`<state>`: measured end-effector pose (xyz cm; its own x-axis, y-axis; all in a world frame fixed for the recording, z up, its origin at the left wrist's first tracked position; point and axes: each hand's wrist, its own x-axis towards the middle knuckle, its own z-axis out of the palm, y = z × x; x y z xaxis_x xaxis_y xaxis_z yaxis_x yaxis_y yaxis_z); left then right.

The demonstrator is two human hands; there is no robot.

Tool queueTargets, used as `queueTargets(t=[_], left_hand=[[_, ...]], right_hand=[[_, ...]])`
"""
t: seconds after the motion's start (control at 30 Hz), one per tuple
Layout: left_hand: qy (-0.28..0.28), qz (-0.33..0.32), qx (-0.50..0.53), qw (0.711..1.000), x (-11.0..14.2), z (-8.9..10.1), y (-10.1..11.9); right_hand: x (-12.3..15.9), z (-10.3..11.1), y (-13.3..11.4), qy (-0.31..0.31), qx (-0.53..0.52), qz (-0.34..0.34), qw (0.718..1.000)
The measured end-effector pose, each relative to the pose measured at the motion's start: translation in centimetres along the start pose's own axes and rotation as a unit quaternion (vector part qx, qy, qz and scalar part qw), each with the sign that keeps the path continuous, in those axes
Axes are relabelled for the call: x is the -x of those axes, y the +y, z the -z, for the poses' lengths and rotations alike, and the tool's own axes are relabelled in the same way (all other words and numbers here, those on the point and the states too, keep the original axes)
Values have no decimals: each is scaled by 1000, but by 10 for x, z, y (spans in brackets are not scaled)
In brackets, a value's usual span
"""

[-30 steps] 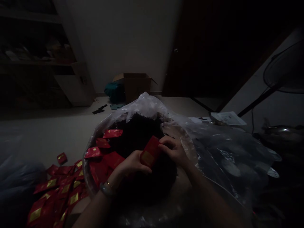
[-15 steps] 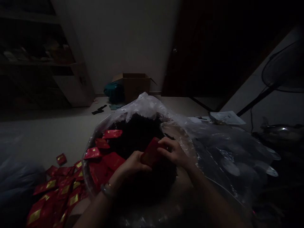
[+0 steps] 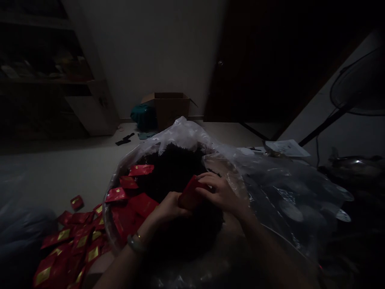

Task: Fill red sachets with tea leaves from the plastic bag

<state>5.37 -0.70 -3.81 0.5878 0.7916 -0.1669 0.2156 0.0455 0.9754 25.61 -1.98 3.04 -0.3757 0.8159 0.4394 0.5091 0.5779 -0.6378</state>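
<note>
Over a round tub lined with clear plastic, both hands hold one red packet. My left hand is closed round its lower left side, the thumb across the front. At the upper right edge, my right hand grips the packet with bent fingers. Below lies a heap of dark, loose, leaf-like stuff, perhaps tea; the dim light hides detail. Several red packets rest inside the tub on the left. Whether the held packet's top is open cannot be made out.
A pile of red packets with gold labels lies left of the tub. Clear plastic sheeting spreads to the right. Behind stand a cardboard box and a teal bag. A fan stands at right.
My right hand's fingers have shifted slightly up and left on the packet's top edge. The left hand keeps its hold. The view has moved very little.
</note>
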Motion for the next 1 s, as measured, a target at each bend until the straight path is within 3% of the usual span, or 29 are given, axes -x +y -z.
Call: queueTargets(t=[0.1,0.3,0.4,0.47,0.53,0.63,0.77,0.87,1.0], left_hand=[[21,-6,-2,1000,-1,0,-2],[13,-56,-46,997,-2,-2,-3],[4,-62,-60,996,0,-4,1],[-7,-52,-47,998,1,-4,2],[-8,-36,-30,999,1,-5,3],[-6,-21,-19,1000,1,-4,4],[6,-29,-32,999,3,-5,8],[5,-22,24,999,6,-8,12],[0,15,118,993,9,-11,21]], right_hand=[[1,2,-4,32,64,-8,997],[-1,1,-8,-86,38,-89,992],[-1,-3,-5,-134,5,-60,989],[1,-6,-2,-119,11,-14,993],[2,-8,2,-58,50,18,997],[3,-9,5,-2,92,15,996],[1,-14,6,-73,78,5,994],[0,-19,3,-112,72,-1,991],[1,-22,-1,-64,29,-24,997]])
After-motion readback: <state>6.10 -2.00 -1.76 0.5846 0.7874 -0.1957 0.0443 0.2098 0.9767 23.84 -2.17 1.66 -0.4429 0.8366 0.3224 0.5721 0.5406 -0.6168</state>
